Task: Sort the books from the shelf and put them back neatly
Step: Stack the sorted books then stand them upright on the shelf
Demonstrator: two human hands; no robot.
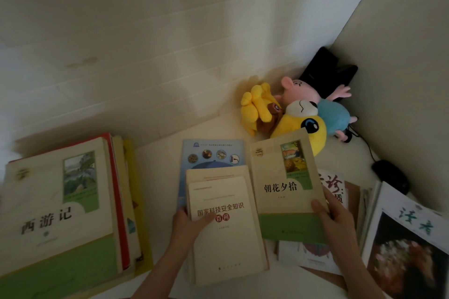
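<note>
Books lie flat on a white surface in dim light. My right hand (336, 219) grips the lower right edge of a cream and green book (284, 192), held tilted above the pile at the right. My left hand (188, 224) rests on the left edge of a small cream booklet with red lettering (226, 240). That booklet tops a middle stack, with another cream book and a blue-covered book (211, 153) beneath it. At the left stands a thick stack topped by a large cream and green book (60, 213).
Several plush toys (294, 109) sit in the back right corner, in front of a black object (328, 68). A black mouse (391, 178) with its cable lies by the right wall. More books and a magazine (410, 245) are scattered at the right.
</note>
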